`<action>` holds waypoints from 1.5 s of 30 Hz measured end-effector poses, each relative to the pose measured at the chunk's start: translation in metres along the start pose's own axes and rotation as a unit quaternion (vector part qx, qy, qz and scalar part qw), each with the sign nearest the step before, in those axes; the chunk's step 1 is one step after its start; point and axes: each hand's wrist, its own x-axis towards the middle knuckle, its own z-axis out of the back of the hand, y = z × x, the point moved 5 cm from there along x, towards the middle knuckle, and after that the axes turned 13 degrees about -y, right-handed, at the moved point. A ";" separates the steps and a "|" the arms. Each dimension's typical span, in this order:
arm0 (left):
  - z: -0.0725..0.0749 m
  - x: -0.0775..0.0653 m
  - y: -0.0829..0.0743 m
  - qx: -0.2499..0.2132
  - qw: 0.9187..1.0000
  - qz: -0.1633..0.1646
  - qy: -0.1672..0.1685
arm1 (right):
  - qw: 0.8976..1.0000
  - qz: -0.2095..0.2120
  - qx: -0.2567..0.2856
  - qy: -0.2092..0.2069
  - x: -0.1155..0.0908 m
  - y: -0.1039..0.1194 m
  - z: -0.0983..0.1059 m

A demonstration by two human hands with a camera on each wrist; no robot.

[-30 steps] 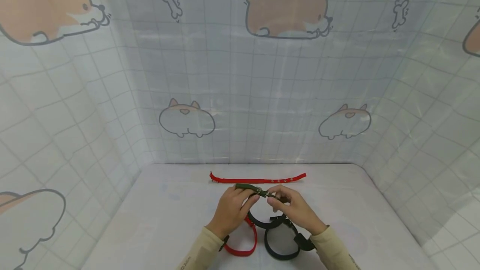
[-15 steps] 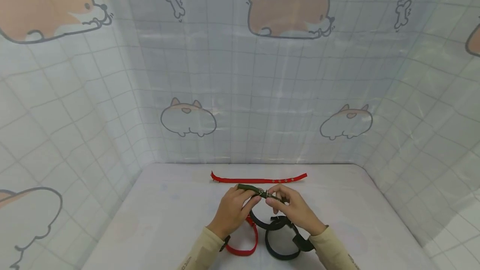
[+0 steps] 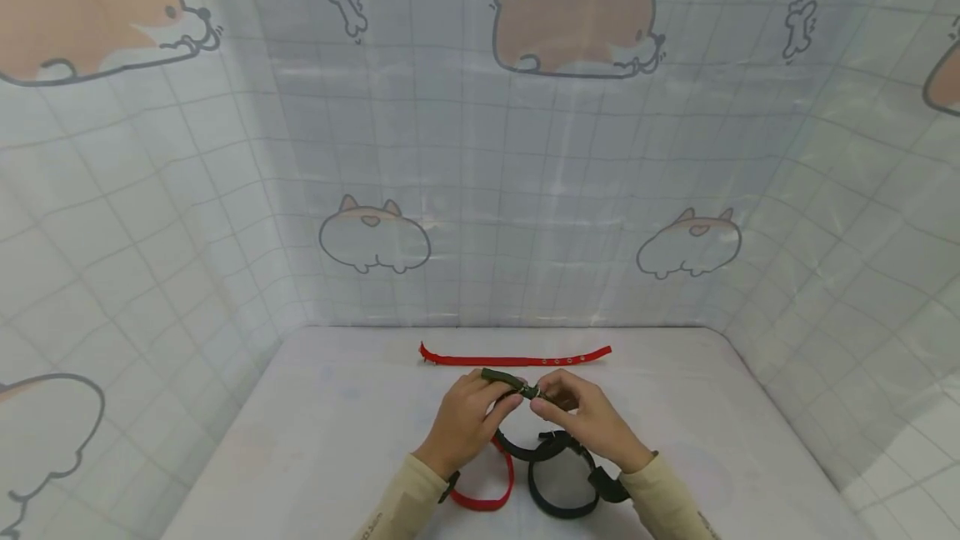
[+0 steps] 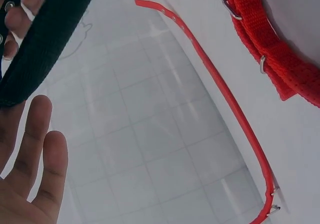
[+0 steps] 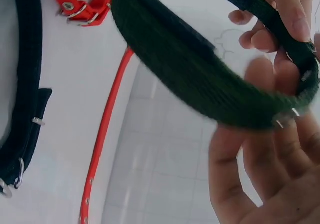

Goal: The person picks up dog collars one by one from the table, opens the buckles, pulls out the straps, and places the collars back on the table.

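A dark green buckle collar (image 3: 502, 376), closed into a loop, is held up over the table between both hands. My left hand (image 3: 459, 422) pinches it with thumb and fingers just left of the metal buckle. On the buckle's other side my right hand (image 3: 592, 419) pinches the strap. The padded band (image 5: 195, 83) hangs down below the hands in the right wrist view. Fingers partly cover the buckle, so how far the strap passes through it cannot be told.
A red collar (image 3: 483, 505) lies looped below the left hand. A black looped collar (image 3: 566, 513) lies near the right wrist. Behind the hands a red strap with eyelets (image 3: 517, 362) stretches across the white table (image 3: 330, 440). A patterned sheet (image 3: 525, 148) surrounds the table.
The green collar's upper part has shifted slightly to the right above my left hand. My right thumb and fingers have come a little closer to the buckle. The collars on the table stay put.
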 end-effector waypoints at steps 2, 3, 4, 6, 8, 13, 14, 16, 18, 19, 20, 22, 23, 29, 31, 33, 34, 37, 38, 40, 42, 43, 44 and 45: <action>-0.001 0.000 -0.001 0.002 1.000 -0.002 0.004 | 1.000 -0.007 0.002 -0.013 0.001 0.000 0.000; -0.001 0.000 -0.001 0.003 1.000 -0.001 0.007 | 1.000 -0.009 0.010 -0.014 0.001 0.001 0.001; -0.002 0.000 -0.001 0.004 1.000 0.000 0.009 | 1.000 -0.009 0.018 -0.014 0.001 0.000 0.001; -0.002 -0.001 -0.001 0.004 1.000 0.001 0.014 | 0.999 -0.009 0.036 -0.008 0.000 0.001 0.001; -0.001 -0.002 0.000 0.003 1.000 0.002 0.015 | 0.999 -0.006 0.048 0.002 0.000 0.000 0.001; 0.002 -0.002 0.003 0.004 1.000 -0.005 0.007 | 0.998 0.007 0.051 0.032 -0.001 0.000 0.002; 0.003 -0.002 0.003 0.001 1.000 -0.005 0.003 | 0.998 0.009 0.052 0.038 -0.001 0.000 0.003; 0.004 -0.002 0.005 -0.001 1.000 -0.005 -0.003 | 0.997 0.011 0.057 0.049 -0.002 0.001 0.003; 0.005 -0.002 0.006 -0.004 1.000 -0.005 -0.010 | 0.997 0.008 0.056 0.054 -0.003 0.001 0.003; 0.005 -0.002 0.007 -0.007 1.000 -0.005 -0.014 | 0.997 0.004 0.054 0.053 -0.003 0.001 0.003; 0.005 -0.002 0.007 -0.009 1.000 -0.005 -0.016 | 0.997 0.001 0.050 0.050 -0.003 0.001 0.002; 0.005 -0.002 0.006 -0.010 1.000 -0.008 -0.017 | 0.999 -0.001 0.037 0.037 -0.003 0.002 0.000; 0.004 -0.002 0.005 -0.011 1.000 -0.010 -0.016 | 0.999 -0.003 0.028 0.027 -0.002 0.002 -0.001; 0.002 -0.002 0.001 -0.010 1.000 -0.008 -0.001 | 1.000 0.003 0.017 -0.008 0.001 0.005 -0.003; 0.002 -0.001 0.001 -0.009 1.000 -0.007 -0.001 | 1.000 0.011 0.024 -0.002 0.002 0.004 -0.004; 0.003 0.000 0.002 -0.008 1.000 -0.007 -0.002 | 0.999 0.020 0.028 0.010 0.002 0.001 -0.003; 0.004 0.000 0.002 -0.008 1.000 -0.007 -0.003 | 0.999 0.024 0.028 0.016 0.003 0.001 -0.003; 0.005 0.001 0.005 -0.007 1.000 -0.007 -0.009 | 0.999 0.023 0.030 0.033 0.003 0.000 -0.002; 0.005 0.001 0.006 -0.007 1.000 -0.008 -0.011 | 0.999 0.018 0.025 0.037 0.003 -0.001 -0.002; 0.006 0.002 0.007 -0.008 1.000 -0.009 -0.014 | 0.999 0.006 0.018 0.039 0.003 0.000 -0.001; 0.006 0.003 0.006 -0.011 1.000 -0.010 -0.015 | 0.999 -0.002 0.011 0.033 0.003 0.000 -0.002; 0.006 0.003 0.006 -0.011 1.000 -0.010 -0.016 | 1.000 -0.004 0.008 0.028 0.004 0.001 -0.002; 0.006 0.004 0.006 -0.012 1.000 -0.010 -0.016 | 1.000 -0.003 0.007 0.022 0.005 0.002 -0.002; 0.006 0.004 0.005 -0.013 1.000 -0.009 -0.015 | 1.000 -0.001 0.009 0.016 0.006 0.003 -0.003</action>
